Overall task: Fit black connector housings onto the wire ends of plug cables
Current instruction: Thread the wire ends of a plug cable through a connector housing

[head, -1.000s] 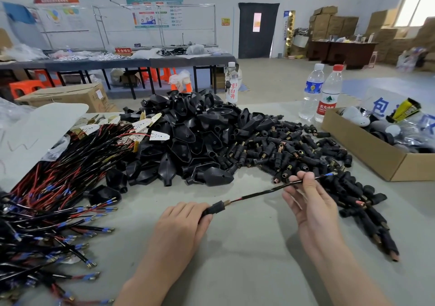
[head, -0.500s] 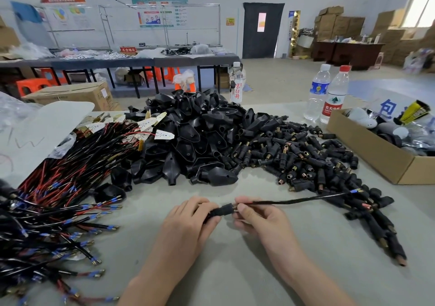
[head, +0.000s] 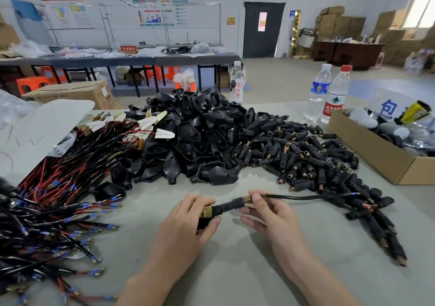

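Note:
My left hand point(head: 188, 223) grips a black plug with brass parts point(head: 208, 214) near the table's front centre. A black connector sleeve point(head: 231, 204) sits on the cable right beside the plug. My right hand point(head: 266, 211) pinches the black cable point(head: 294, 197) just past the sleeve's copper end. The cable runs to the right, ending in a blue-tipped wire point(head: 354, 193) over the small connectors. A heap of black housings point(head: 193, 136) lies behind my hands.
A spread of small black connectors with copper ends point(head: 306, 162) covers the right. Red and black cables with blue terminals point(head: 51, 206) fill the left. An open cardboard box point(head: 376, 150) and two water bottles point(head: 329, 93) stand at the right.
My right hand slid left along the cable from its far end to the plug. The plug in my left hand has turned, showing its brass parts.

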